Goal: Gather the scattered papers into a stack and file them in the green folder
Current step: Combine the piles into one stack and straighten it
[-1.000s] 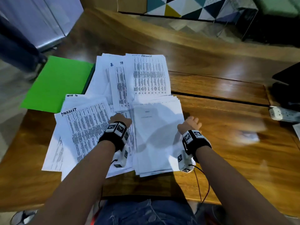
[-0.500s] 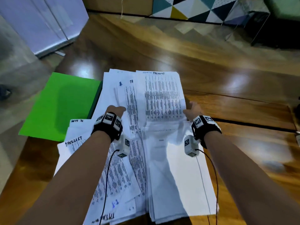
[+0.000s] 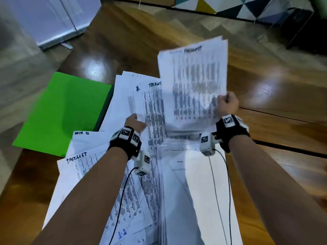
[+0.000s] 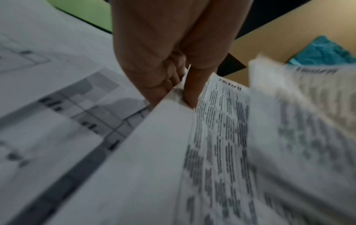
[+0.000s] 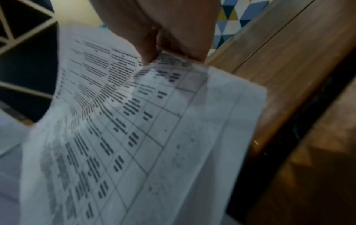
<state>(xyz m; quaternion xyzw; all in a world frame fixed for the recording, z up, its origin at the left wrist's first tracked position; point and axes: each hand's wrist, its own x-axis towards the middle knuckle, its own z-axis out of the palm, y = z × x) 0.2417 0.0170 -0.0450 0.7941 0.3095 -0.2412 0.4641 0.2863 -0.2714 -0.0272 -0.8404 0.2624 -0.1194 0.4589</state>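
White printed papers point(image 3: 191, 183) lie spread over the wooden table point(image 3: 276, 121). My right hand point(image 3: 227, 103) pinches the right edge of a printed sheaf point(image 3: 192, 82) and holds it lifted off the pile; the right wrist view shows the sheaf point(image 5: 134, 129) clamped between thumb and fingers point(image 5: 173, 45). My left hand point(image 3: 134, 121) pinches the left edge of a table-printed sheet point(image 3: 150, 110) further left, seen close as thumb point(image 4: 192, 91) and fingers on the sheet's edge point(image 4: 169, 114). The green folder point(image 3: 65, 110) lies shut at the left, partly under the papers.
More sheets marked in blue pen point(image 3: 85, 156) overlap at the near left. A dark seam point(image 3: 292, 151) crosses the table at the right. Beyond the table are a patterned rug point(image 3: 230, 6) and a white cabinet point(image 3: 53, 20).
Both hands reached forward from the near stack to the far sheets. The right hand has lifted the far-right sheaf off the table; the left hand has taken hold of the sheet beside it.
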